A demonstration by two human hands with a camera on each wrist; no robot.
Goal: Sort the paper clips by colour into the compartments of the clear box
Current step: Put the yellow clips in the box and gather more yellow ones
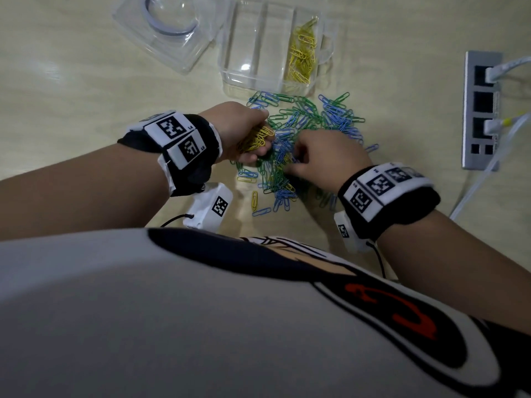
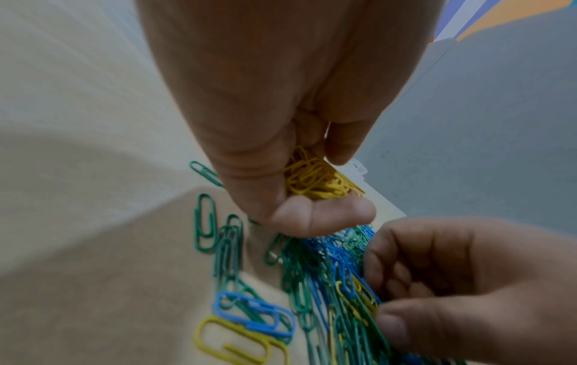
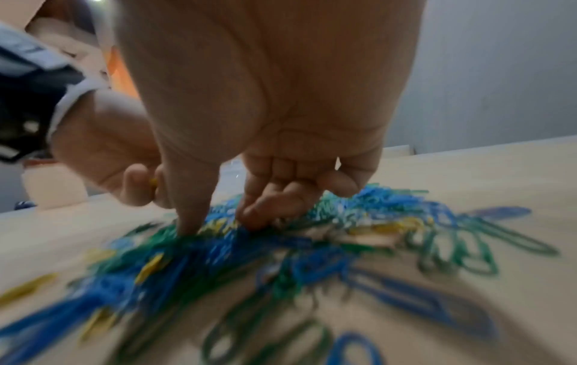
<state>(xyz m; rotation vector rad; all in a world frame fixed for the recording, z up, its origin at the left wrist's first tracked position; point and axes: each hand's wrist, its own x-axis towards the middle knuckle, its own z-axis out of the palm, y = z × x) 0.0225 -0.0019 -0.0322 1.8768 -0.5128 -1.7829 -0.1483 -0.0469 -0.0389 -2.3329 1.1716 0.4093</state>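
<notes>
A: Location of the paper clips?

B: Mixed pile of green, blue and yellow clips point(image 1: 301, 139) lies on the table point(image 1: 71, 96), just in front of the clear box point(image 1: 230, 53). Sorted yellow clips point(image 1: 301, 53) occupy its right compartment.

A: Hand status?

B: Left hand point(image 1: 244, 130): fingers curled round a yellow clip bundle point(image 2: 318, 177). Right hand point(image 1: 324, 156): thumb and fingertips point(image 3: 259, 217) down in the pile; grasp cannot be determined.

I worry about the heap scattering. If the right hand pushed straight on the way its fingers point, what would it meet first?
Probably the mixed heap of green, blue and yellow wire paper clips on the pale wooden table: the right hand points down, fingertips already in it.
</notes>
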